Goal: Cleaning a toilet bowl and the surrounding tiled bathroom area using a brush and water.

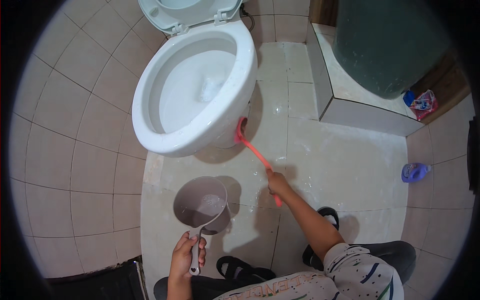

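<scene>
My right hand [279, 183] is closed round the handle of a pink toilet brush [256, 154]. The brush's head presses against the outer side of the white toilet bowl [240, 75], low on its right flank. In my left hand [187, 254] is the handle of a grey-brown water dipper [201, 200], held above the floor. A little water with suds shows inside the dipper. The toilet's seat and lid [192, 15] are raised, and foamy water lies in the bowl.
Wet tiles with suds cover the floor [345, 160]. At the right a tiled ledge [330, 75] bears a large dark green barrel [385, 45] and a colourful packet [424, 103]. A purple bottle [415, 172] stands by the right wall. Tiled wall [95, 120] bounds the left.
</scene>
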A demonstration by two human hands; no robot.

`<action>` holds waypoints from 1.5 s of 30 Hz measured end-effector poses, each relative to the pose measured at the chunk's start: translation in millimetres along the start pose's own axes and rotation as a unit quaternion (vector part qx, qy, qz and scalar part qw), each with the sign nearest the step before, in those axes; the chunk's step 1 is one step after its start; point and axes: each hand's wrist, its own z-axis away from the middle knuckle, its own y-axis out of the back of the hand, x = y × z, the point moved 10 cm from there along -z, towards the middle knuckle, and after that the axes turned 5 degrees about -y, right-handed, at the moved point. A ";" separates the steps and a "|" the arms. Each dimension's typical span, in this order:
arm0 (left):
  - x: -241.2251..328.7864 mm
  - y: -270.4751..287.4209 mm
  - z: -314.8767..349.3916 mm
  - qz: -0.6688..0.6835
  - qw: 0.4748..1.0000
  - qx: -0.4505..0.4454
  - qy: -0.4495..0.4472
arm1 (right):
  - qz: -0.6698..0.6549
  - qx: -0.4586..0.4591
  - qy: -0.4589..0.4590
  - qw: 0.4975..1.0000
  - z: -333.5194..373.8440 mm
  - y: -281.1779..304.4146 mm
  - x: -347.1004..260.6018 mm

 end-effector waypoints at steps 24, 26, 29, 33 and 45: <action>-15.7 -1.1 33.8 -0.030 0.993 0.115 -0.024 | 0.273 0.141 0.158 0.938 -154.1 146.6 -248.3; -23.5 5.0 39.1 -0.056 0.979 0.198 0.000 | 0.188 0.092 0.112 0.971 -175.6 138.7 -242.2; -24.1 -1.7 39.4 -0.084 0.974 0.210 -0.009 | 0.090 0.003 0.073 0.993 -162.1 123.9 -219.6; -24.1 -9.5 33.3 -0.076 0.977 0.199 0.001 | 0.232 -0.022 0.190 0.954 -106.8 131.0 -218.8; -22.6 -27.8 28.0 -0.074 0.970 0.231 0.021 | -0.012 0.161 0.209 0.964 -172.2 109.5 -308.0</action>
